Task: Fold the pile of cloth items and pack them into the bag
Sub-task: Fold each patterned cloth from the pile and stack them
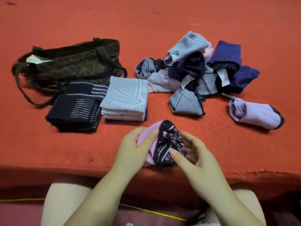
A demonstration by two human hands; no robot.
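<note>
Both my hands hold one pink and dark patterned cloth item just above the red surface's near edge. My left hand grips its pink side, thumb on top. My right hand pinches the dark patterned side. An unfolded pile of blue, grey and lilac cloth items lies at the right. A loose lilac item and a grey striped one lie near it. Two folded stacks sit at the left: a dark striped stack and a light blue-topped stack. The brown patterned bag lies behind them.
Everything rests on a red textured cover whose near edge drops off just below my hands. The bag's straps trail toward the dark stack. My knees show below the edge, with a yellow cord across them.
</note>
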